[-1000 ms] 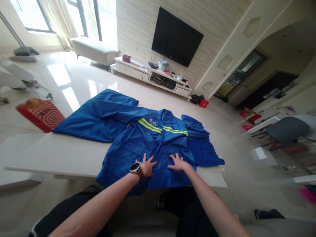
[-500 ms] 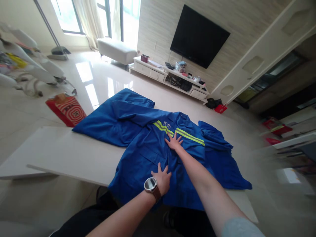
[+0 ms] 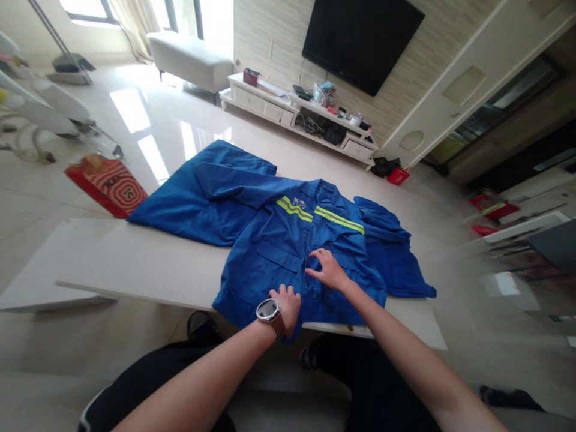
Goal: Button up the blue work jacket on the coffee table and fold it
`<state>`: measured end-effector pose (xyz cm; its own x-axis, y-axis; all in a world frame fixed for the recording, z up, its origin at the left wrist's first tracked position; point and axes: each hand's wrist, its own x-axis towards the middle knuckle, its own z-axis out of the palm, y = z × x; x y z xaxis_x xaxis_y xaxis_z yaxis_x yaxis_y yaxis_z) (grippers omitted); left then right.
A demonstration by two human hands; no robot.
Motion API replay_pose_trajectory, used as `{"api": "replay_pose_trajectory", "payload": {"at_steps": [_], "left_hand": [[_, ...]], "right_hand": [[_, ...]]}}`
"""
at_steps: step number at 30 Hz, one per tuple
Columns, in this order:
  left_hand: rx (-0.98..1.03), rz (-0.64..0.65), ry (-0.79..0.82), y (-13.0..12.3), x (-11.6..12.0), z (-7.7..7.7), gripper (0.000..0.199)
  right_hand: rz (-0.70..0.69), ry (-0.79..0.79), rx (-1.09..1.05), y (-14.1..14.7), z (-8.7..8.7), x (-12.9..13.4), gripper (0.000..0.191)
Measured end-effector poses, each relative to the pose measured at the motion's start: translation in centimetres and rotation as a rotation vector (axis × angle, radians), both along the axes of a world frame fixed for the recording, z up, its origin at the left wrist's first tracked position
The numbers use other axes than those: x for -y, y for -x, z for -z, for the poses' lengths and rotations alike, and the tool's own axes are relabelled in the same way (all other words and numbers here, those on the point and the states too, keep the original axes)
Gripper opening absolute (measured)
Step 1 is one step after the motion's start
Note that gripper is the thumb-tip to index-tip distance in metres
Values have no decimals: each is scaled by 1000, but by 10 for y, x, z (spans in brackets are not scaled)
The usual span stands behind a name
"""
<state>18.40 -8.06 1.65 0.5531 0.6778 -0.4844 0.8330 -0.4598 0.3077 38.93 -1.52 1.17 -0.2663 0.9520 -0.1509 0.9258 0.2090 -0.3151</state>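
"What is carrying the blue jacket [image 3: 288, 237]?"
"A white table [image 3: 144, 264]; a television [image 3: 362, 42] is hanging beyond."
"What is hard to see?"
"Blue cloth is covering most of the table's far edge. The left hand [image 3: 287, 307] is resting, fingers curled, and the view is leaving its grip unclear."
"And the right hand [image 3: 330, 273]?"
"Thumb and fingers are standing apart; contact is unclear. The jacket is lying beneath both, overhanging the near edge."
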Motion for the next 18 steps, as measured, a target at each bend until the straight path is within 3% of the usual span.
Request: {"api": "replay_pose_trajectory", "payload": {"at_steps": [2,5,6,8,12,16,18], "left_hand": [[17,108,-37,-5,12,16,96],[80,186,-166,-10,31,39,61],[86,183,-210,-12,37,43,51],[86,160,-277,-13,47,47,48],[133,157,-290,-10,47,28,45],[262,205,-92,4,17,-5,36],[419,134,-31,11,-3,-18,30]], "right_hand": [[-90,109,-3,-7,3,58,83],[-128,168,38,-10,14,118,115],[-112,163,49,-10,17,129,115],[-69,147,52,-7,21,139,104],[-22,123,-25,-5,15,136,64],[102,52,-157,-13,-1,128,31],[177,-28,-248,-19,-12,118,25]]}}
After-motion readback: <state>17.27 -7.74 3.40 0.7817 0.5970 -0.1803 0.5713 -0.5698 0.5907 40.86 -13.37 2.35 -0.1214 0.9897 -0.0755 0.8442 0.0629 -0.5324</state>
